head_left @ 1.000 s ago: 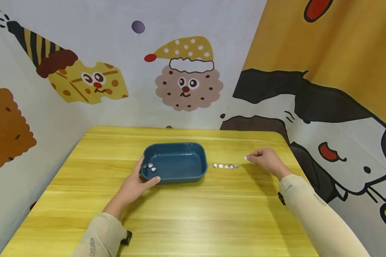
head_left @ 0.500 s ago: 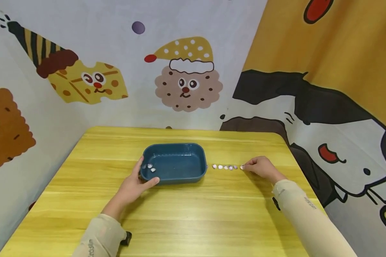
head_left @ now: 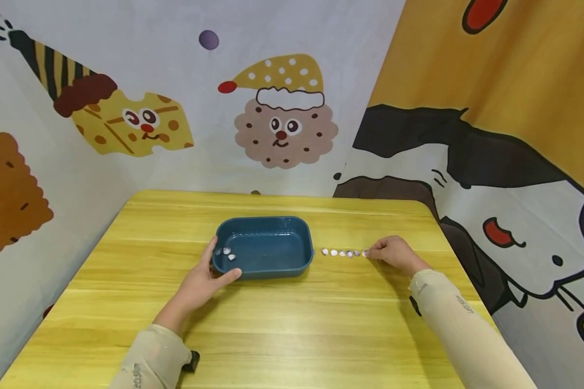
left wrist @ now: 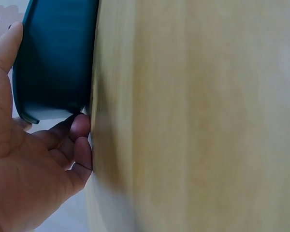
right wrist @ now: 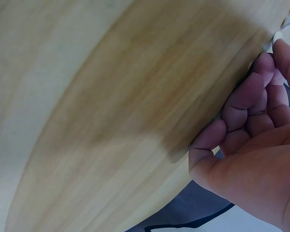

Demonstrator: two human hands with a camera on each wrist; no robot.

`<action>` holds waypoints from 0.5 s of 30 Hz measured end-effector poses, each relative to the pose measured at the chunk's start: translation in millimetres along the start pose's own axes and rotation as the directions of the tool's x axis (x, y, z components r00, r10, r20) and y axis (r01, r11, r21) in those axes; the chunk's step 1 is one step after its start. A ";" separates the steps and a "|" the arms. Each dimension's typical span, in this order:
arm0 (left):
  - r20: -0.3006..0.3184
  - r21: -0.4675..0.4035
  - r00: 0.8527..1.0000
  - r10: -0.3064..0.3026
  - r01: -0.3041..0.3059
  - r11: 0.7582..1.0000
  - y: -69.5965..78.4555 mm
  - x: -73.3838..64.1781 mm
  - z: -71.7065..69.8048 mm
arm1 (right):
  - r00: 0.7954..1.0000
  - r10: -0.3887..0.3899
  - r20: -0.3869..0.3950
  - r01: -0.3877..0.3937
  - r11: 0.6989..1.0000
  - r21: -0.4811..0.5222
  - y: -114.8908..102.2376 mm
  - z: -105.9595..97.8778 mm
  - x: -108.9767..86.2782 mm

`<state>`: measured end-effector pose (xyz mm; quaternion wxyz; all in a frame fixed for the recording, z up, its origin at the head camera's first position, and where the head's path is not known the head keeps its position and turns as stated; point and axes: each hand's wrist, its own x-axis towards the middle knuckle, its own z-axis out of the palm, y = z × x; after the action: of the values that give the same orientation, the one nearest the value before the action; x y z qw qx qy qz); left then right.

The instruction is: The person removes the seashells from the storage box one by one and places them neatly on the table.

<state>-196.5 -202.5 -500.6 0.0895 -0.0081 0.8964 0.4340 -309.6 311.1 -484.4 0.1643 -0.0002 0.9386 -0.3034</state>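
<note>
A dark teal rectangular tray sits on the table, with a few small shells at its left end. My left hand holds that end, thumb over the front rim and fingers around the side. In the left wrist view, curled fingers reach down by the tray's base at the tabletop. Right of the tray, several whitish-purple shells lie in a straight row. At the row's right end, my right hand pinches another pale shell between thumb and fingertip, low at the table; its edge shows in the right wrist view.
The yellow wood-grain table extends in front of the tray and to both sides. Behind it hangs a cloth backdrop printed with cartoon figures, close along the table's back and right edges.
My right hand has come down and slightly left, bringing its shell from above the table to the right end of the row. The left hand and tray stay put.
</note>
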 end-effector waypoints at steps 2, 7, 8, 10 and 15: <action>0.001 0.004 1.000 0.001 -0.001 1.000 -0.4 -0.3 0.2 | 1.000 -0.001 0.000 0.001 1.000 -0.008 -0.1 -0.2 0.7; -0.001 0.005 1.000 -0.001 0.001 1.000 -0.5 -0.9 0.7 | 1.000 -0.012 -0.001 0.012 1.000 -0.012 0.0 0.6 1.5; -0.001 0.005 1.000 -0.001 0.001 1.000 -0.5 -0.9 0.7 | 1.000 -0.006 -0.004 0.006 1.000 -0.007 -0.1 0.8 1.7; -0.003 0.006 1.000 -0.001 0.001 1.000 -0.6 -1.0 0.8 | 1.000 -0.006 -0.002 0.006 1.000 0.000 -0.1 0.9 1.7; 0.001 0.006 1.000 -0.004 0.004 1.000 -1.3 -0.9 1.3 | 1.000 0.015 0.014 -0.015 1.000 0.026 1.0 0.9 3.2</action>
<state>-195.2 -202.4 -502.2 0.0909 -0.0096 0.8976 0.4313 -312.3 311.1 -486.6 0.1730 0.0069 0.9333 -0.3145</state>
